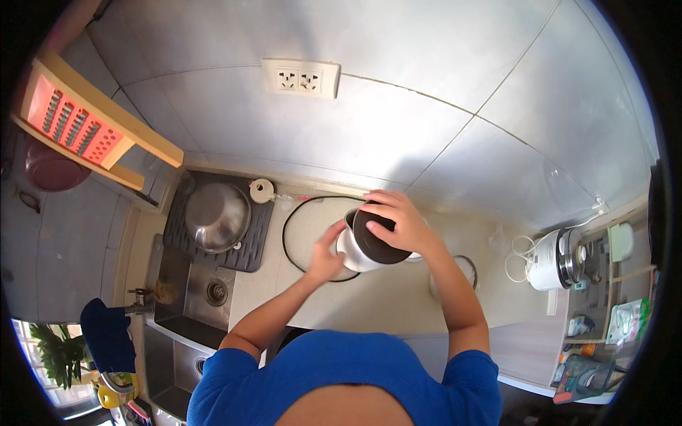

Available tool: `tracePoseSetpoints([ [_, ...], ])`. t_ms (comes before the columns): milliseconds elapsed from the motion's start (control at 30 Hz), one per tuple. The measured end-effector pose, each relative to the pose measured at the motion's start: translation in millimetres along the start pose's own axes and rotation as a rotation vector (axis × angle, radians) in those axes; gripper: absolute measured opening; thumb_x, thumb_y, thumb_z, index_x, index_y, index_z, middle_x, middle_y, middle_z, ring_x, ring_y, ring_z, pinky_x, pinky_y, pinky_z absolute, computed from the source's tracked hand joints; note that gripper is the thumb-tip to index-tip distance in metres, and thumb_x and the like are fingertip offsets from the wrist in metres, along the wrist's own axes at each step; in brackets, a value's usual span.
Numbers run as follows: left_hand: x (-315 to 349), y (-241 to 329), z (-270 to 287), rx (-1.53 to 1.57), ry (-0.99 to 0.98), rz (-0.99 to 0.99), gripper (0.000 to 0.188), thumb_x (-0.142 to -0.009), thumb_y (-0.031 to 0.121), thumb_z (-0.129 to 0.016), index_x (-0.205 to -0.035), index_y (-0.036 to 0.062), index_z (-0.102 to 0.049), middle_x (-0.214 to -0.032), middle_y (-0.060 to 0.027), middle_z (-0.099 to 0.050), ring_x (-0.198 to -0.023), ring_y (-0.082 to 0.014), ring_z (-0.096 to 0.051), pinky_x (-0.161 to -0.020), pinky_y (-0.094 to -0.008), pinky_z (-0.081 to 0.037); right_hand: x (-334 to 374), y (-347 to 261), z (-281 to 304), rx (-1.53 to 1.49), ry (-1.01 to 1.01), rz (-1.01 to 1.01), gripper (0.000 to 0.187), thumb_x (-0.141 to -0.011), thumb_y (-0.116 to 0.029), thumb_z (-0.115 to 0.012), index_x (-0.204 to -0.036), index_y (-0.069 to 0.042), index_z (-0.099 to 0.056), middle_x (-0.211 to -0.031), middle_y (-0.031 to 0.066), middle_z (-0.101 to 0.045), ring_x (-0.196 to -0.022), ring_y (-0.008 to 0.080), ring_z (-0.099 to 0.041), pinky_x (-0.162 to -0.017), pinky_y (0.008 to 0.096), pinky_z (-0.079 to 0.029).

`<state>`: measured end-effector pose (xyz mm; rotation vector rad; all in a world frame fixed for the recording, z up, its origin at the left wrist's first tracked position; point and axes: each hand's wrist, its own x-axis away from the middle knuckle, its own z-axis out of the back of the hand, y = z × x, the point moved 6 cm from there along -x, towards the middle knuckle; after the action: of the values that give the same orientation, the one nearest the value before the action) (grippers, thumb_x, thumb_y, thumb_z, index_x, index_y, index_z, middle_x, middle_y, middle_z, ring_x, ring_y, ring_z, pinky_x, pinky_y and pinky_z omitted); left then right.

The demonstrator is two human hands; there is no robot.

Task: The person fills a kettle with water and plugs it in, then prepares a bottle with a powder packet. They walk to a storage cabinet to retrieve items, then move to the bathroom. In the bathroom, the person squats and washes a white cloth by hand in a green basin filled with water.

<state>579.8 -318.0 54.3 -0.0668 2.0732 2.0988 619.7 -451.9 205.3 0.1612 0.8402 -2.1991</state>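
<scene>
Gripping a white electric kettle (362, 252) with both hands: left hand (325, 257), right hand (399, 220)

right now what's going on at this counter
A person in a blue shirt stands at a kitchen counter with both hands on a white electric kettle. The right hand lies on top over its dark lid, and the left hand touches its side. A black cord loops on the counter beside it. To the left, a metal bowl sits upside down on a dark mat above the sink. A white rice cooker stands at the far right.
</scene>
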Motion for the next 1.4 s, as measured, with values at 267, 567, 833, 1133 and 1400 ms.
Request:
tracePoseSetpoints([
  [267, -102, -102, 26, -0.857, -0.065, -0.233, 0.034, -0.065, -0.006, -0.048, -0.099, -0.0002, -0.050, -0.107, -0.0165, -0.050, -0.102, -0.0332, -0.044, -0.087, -0.0423, -0.036, 12, 32, 16, -0.268, 0.365, -0.242, 0.010, -0.080, -0.001, -0.052, -0.086, 0.001, -0.059, -0.088, 0.0112, -0.061, -0.083, 0.0202, -0.058, -0.074, 0.0277, -0.044],
  [567, -117, -116, 19, -0.924, -0.167, -0.078, 0.017, -0.081, 0.010, -0.048, -0.095, 0.0028, -0.049, -0.089, -0.0176, -0.053, -0.087, -0.0340, -0.050, -0.073, -0.0446, -0.040, 32, 19, 49, -0.137, 0.445, -0.298, 0.010, -0.081, 0.000, -0.050, -0.085, 0.003, -0.058, -0.087, 0.0107, -0.061, -0.076, 0.0183, -0.058, -0.070, 0.0249, -0.044],
  [833, -80, 38, 78, -0.480, 0.239, -0.182, 0.012, -0.087, 0.007, -0.044, -0.097, -0.0008, -0.045, -0.068, -0.0144, -0.053, -0.056, -0.0225, -0.051, -0.052, -0.0277, -0.041, -12, 8, 15, -0.898, 0.094, -0.716, 0.023, -0.084, -0.010, -0.051, -0.102, 0.004, -0.052, -0.094, 0.0088, -0.059, -0.075, 0.0122, -0.057, -0.061, 0.0212, -0.041],
  [1133, -34, 69, 91, -0.320, 0.152, -0.233, 0.022, -0.083, 0.009, -0.053, -0.103, -0.0004, -0.049, -0.080, -0.0135, -0.057, -0.070, -0.0181, -0.057, -0.062, -0.0272, -0.046, -94, -8, -34, -1.359, 0.270, -0.661, 0.019, -0.087, -0.018, -0.049, -0.091, 0.000, -0.052, -0.089, 0.0080, -0.057, -0.068, 0.0115, -0.055, -0.055, 0.0232, -0.042],
  [1400, -117, 154, 121, -0.253, 0.356, -0.355, 0.023, -0.081, 0.015, -0.058, -0.096, -0.0017, -0.053, -0.079, -0.0093, -0.059, -0.061, -0.0119, -0.055, -0.054, -0.0240, -0.044, -153, -10, -35, -0.489, 0.407, -0.268, 0.015, -0.085, -0.008, -0.046, -0.086, 0.007, -0.051, -0.065, 0.0144, -0.058, -0.052, 0.0193, -0.059, -0.047, 0.0297, -0.045],
])
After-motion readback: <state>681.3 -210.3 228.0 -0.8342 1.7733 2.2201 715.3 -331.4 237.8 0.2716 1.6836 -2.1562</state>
